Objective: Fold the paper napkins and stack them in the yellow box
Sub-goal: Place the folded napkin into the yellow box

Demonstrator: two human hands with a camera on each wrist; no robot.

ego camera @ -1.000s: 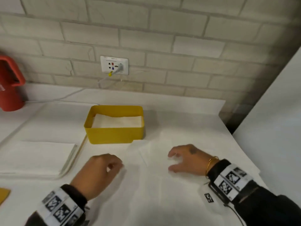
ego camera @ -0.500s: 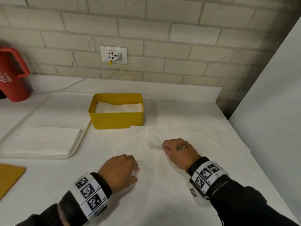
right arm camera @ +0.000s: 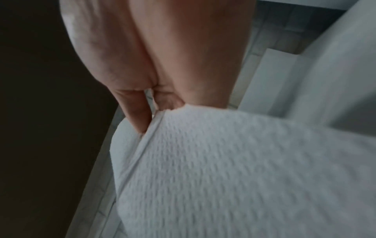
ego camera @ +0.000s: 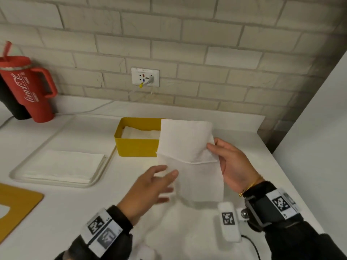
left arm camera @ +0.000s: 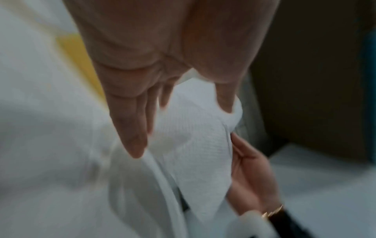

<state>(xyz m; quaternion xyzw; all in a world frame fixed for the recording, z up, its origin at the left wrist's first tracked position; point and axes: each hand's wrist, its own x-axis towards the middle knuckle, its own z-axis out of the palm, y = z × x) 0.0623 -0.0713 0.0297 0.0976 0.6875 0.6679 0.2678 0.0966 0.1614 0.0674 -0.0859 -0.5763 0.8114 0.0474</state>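
Observation:
The yellow box (ego camera: 137, 145) stands at the back of the table with folded white napkins (ego camera: 140, 132) inside. My right hand (ego camera: 214, 149) pinches the right edge of a folded paper napkin (ego camera: 187, 145) and holds it up in the air, just in front of and to the right of the box. The thumb lies on the near face and the fingers are hidden behind it. My left hand (ego camera: 169, 173) has straight fingers that touch the napkin's lower left part. The wrist views show the embossed napkin (right arm camera: 223, 161) in the right hand (right arm camera: 158, 104) and the left fingers (left arm camera: 132, 128) against the napkin (left arm camera: 193, 145).
A white tray (ego camera: 56, 182) with a stack of unfolded napkins (ego camera: 63, 164) sits to the left. A red tumbler (ego camera: 32, 91) stands at the back left and a yellow mat (ego camera: 16, 203) lies at the near left. More white paper (ego camera: 178, 231) lies under my hands. A white wall (ego camera: 319, 147) rises on the right.
Both hands were pressing the napkin flat on the table. Now my right hand has lifted the folded napkin toward the box, and my left hand has opened beside it.

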